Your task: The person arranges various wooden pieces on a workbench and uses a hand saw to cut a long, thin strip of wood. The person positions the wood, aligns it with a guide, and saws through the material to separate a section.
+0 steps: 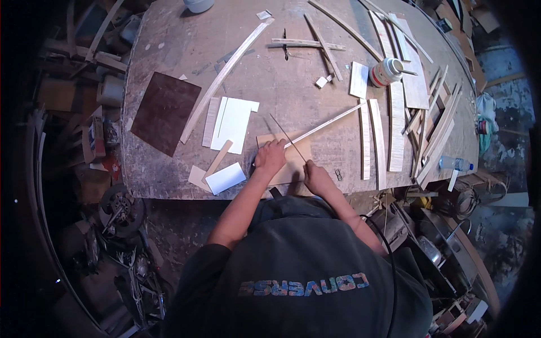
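My left hand (270,158) presses a narrow pale wood strip (327,125) down near its lower left end, fingers closed over it. The strip runs slantwise up to the right. Beneath it lies a light brown board (292,173) at the near edge of the table. My right hand (319,179) grips the near end of a long, thin, dark blade-like tool (283,129). That tool crosses the strip just right of my left hand, pointing away to the upper left. Whether it has teeth is too small to tell.
The worktable (270,79) bears a dark brown panel (165,114), white sheets (234,125) and a long wood strip (225,79) on the left. To the right are a white jar (386,72) with a brush, several wood slats (396,129) and a plastic bottle (455,164).
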Available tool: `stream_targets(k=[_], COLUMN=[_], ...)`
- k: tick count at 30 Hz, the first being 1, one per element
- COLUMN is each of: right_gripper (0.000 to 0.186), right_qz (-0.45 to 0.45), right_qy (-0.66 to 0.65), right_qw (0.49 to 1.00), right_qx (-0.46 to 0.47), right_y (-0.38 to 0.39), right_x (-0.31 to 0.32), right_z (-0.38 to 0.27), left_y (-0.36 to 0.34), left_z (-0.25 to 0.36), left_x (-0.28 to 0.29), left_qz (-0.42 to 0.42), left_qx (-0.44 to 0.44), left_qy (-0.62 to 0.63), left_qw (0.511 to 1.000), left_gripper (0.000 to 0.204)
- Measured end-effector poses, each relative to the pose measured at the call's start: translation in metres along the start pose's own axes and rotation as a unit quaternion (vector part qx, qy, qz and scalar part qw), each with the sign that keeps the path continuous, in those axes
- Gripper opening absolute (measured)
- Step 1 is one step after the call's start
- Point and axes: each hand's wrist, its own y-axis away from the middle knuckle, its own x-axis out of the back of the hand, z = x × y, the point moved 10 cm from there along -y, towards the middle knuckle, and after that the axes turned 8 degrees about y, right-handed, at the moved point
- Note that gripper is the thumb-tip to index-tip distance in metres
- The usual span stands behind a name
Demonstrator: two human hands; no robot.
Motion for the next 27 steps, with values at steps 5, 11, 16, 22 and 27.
stream_targets(k=[5,11,16,22,27], right_gripper=[0.023,0.024,0.025,0.024,0.025], right_qz=[0.014,-0.045,0.005,-0.043,0.008], right_qy=[-0.006,0.01,0.004,0.006,-0.009], right_qw=[1.0,0.999,1.0,0.998,1.0], right_qx=[0.006,-0.023,0.021,-0.033,-0.002], right_y=[-0.008,0.018,-0.025,0.018,-0.028], right_x=[-0.018,0.004,-0.013,0.0,-0.012], right_z=[-0.005,0.002,-0.006,0.004,-0.008], left_y=[0.004,0.001,0.0,0.007,0.001], left_z=[-0.002,-0.002,0.003,0.005,0.003], left_x=[-0.005,-0.004,-0.005,-0.002,-0.006], left_qz=[0.007,0.002,-0.007,0.005,-0.005], left_qx=[0.002,0.008,-0.001,0.006,-0.016], left_qy=[-0.006,-0.011,-0.027,-0.024,-0.022], left_qw=[1.0,1.0,1.0,1.0,1.0], left_gripper=[0.018,0.019,0.02,0.018,0.02])
